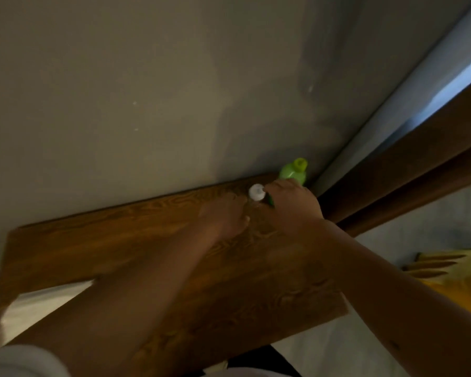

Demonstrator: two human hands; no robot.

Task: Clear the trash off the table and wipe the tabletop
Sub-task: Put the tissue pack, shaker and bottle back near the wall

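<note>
A brown wooden table (120, 246) stands against a grey wall. In its far right corner stands a light green bottle (292, 170) with a yellow-green cap. Just in front of it is a small dark green bottle with a white cap (257, 192). My right hand (291, 204) curls round the body of this small bottle, hiding most of it. My left hand (223, 213) is blurred; it lies low over the tabletop just left of the white cap, fingers stretched toward it, with nothing in its grasp.
A brown curtain (408, 170) hangs right of the table corner. A yellow rubber glove (443, 265) lies on a pale surface at the right. A white sleeve (17, 360) shows at the bottom left.
</note>
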